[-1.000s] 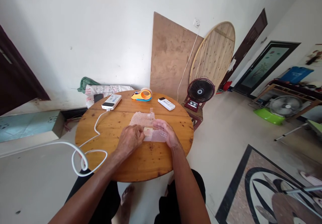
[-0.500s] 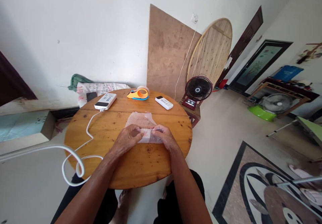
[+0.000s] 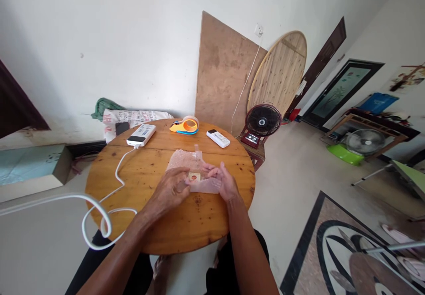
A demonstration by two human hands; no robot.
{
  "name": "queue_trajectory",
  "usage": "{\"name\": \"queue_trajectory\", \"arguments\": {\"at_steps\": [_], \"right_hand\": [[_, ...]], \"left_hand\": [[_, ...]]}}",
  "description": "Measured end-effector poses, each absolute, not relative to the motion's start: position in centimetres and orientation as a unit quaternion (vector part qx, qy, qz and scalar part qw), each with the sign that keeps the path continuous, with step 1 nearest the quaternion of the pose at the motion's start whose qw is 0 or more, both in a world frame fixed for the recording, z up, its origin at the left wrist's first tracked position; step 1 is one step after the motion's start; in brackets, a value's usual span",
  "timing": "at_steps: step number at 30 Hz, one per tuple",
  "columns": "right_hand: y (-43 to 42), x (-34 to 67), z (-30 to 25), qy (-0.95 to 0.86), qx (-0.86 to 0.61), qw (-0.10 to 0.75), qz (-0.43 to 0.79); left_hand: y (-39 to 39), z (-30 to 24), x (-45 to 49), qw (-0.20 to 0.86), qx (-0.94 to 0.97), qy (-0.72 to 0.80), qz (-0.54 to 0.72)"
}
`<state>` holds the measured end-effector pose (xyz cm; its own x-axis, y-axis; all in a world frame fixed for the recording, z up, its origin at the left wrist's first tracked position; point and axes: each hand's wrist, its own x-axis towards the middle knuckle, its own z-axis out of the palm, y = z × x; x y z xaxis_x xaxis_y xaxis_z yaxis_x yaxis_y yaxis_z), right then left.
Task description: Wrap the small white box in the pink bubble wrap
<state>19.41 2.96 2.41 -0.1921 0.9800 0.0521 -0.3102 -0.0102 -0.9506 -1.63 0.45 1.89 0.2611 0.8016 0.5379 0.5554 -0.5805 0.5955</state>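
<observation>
Near the middle of the round wooden table [image 3: 212, 220] lies a sheet of clear bubble wrap [image 3: 182, 158], its near part folded toward me. On it sits a small cream-coloured box [image 3: 194, 177] with a red round mark on top. My left hand [image 3: 171, 189] grips the left side of this box between thumb and fingers. My right hand [image 3: 226, 182] is turned partly palm up with its fingers stretched and apart, at the right end of the wrap; whether it touches the wrap I cannot tell.
An orange tape dispenser [image 3: 184, 125] stands at the far edge. A white power bank [image 3: 141, 135] with a white cable [image 3: 117, 171] lies at left, a second white device [image 3: 218, 138] at right. Beyond the table, a black fan [image 3: 262, 121] sits on a stool.
My right hand has let go of the wrap and turned palm up, its fingers opening. The wrap over the small box has come open, so the red mark now shows.
</observation>
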Motion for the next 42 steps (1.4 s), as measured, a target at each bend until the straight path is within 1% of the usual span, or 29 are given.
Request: {"name": "queue_trajectory", "arguments": {"at_steps": [3,6,11,15,17,21,23,26,34,38,42], "right_hand": [[3.1,19.5,2.1,-0.432,-0.412,0.529,0.603],[2.8,19.6,1.9,-0.483,-0.432,0.482,0.589],[2.6,19.5,1.8,-0.589,-0.399,0.459,0.532],[2.6,18.9,1.4,-0.664,-0.394,0.391,0.502],[2.6,18.4,1.1,-0.697,-0.4,0.377,0.461],[2.4,17.5,0.9,-0.741,-0.429,0.384,0.345],[2.3,17.5,1.0,-0.748,-0.444,0.375,0.32],[2.1,18.0,1.4,-0.745,-0.453,0.364,0.327],[2.2,18.3,2.0,-0.763,-0.382,0.356,0.38],[2.5,18.0,1.5,-0.735,-0.414,0.379,0.38],[2.6,17.9,1.1,-0.73,-0.437,0.389,0.353]], "left_hand": [[-1.4,2.1,-2.0,0.038,0.827,0.421,0.371],[-3.3,1.8,-2.1,0.002,0.845,0.429,0.319],[-5.2,0.7,-1.8,-0.001,0.847,0.442,0.294],[-5.7,0.2,-1.5,0.0,0.841,0.441,0.314],[-5.8,0.0,-1.4,0.002,0.836,0.438,0.329],[-5.8,-0.1,-1.4,0.012,0.835,0.434,0.338],[-5.7,-0.1,-1.4,0.015,0.835,0.435,0.336],[-5.7,0.0,-1.4,0.017,0.839,0.436,0.327],[-5.7,0.0,-1.4,0.008,0.841,0.44,0.313],[-5.8,0.0,-1.4,0.019,0.842,0.441,0.311],[-5.8,0.0,-1.4,0.025,0.842,0.441,0.309]]}}
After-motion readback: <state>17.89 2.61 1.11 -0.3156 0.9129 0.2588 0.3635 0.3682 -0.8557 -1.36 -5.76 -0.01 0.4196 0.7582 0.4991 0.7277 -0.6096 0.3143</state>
